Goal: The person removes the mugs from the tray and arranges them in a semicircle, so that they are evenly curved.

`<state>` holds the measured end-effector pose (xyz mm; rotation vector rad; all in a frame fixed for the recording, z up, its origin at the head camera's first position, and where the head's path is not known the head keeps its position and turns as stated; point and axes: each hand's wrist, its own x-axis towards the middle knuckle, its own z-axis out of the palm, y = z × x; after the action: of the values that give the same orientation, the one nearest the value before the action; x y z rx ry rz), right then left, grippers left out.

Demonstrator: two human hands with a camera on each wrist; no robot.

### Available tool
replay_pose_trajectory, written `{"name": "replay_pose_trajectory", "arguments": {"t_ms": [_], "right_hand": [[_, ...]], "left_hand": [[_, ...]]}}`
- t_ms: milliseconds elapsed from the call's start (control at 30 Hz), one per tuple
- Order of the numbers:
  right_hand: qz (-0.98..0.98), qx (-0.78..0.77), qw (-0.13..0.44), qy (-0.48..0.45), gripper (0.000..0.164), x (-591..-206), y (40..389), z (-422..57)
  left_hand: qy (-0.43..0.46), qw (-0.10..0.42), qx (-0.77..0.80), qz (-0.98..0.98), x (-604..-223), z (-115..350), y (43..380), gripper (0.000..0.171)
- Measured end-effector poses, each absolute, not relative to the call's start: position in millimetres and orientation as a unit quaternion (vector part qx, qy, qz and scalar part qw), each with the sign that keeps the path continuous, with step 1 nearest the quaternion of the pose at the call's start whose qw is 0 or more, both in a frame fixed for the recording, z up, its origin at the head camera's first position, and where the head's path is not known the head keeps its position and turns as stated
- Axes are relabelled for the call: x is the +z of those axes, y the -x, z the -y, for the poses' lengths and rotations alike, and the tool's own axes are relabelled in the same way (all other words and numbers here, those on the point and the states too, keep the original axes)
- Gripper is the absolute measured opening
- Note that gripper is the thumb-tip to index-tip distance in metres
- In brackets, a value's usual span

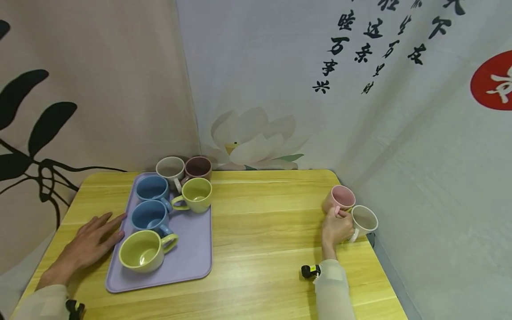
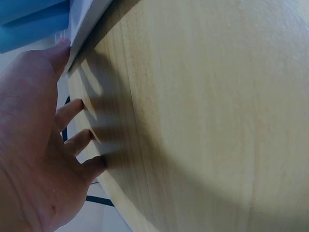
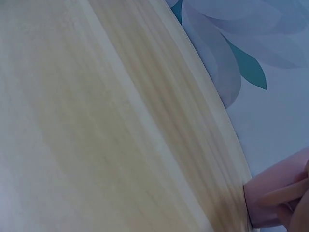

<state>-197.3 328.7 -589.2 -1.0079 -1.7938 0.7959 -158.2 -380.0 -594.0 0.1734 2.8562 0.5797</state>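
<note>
Right hand (image 1: 337,227): fingers pinch pink round ceramic mug (image 1: 341,196) at handle; sideways swing could knock white round ceramic mug (image 1: 366,218) beside them off desk (image 1: 264,249). Left hand (image 1: 89,245): fingers spread at lavender rectangular plastic tray (image 1: 192,249).

- Yellow wood-grain surface (image 1: 264,249), far corners rounded
- Beige backdrop (image 1: 120,66) at left, with dark leaves (image 1: 52,124)
- Pale backdrop (image 1: 256,66) bearing black characters (image 1: 346,20), a lotus (image 1: 256,142), a red disc (image 1: 481,82)
- Grey strip (image 1: 406,302) at lower right, perhaps floor
</note>
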Motion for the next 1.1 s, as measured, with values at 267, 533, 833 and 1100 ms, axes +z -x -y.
{"name": "replay_pose_trajectory", "arguments": {"t_ms": [267,533,833,1100], "right_hand": [[0.718,0.347,0.439,0.414,0.029,-589.9,195.6,-331.8],[0.731,0.367,0.424,0.389,0.035,-585.6,186.9,-328.0],[0.743,0.371,0.469,0.300,0.033,-576.2,173.8,-315.1],[0.762,0.374,0.502,0.166,0.035,-554.3,168.7,-290.2]], "left_hand": [[-0.059,0.110,0.196,-0.972,-594.1,379.6,158.7,0.075],[-0.061,0.111,0.200,-0.972,-593.0,378.6,158.5,0.075],[-0.060,0.111,0.202,-0.971,-592.4,377.8,157.0,0.075],[-0.057,0.109,0.199,-0.972,-593.0,378.3,158.9,0.075]]}}
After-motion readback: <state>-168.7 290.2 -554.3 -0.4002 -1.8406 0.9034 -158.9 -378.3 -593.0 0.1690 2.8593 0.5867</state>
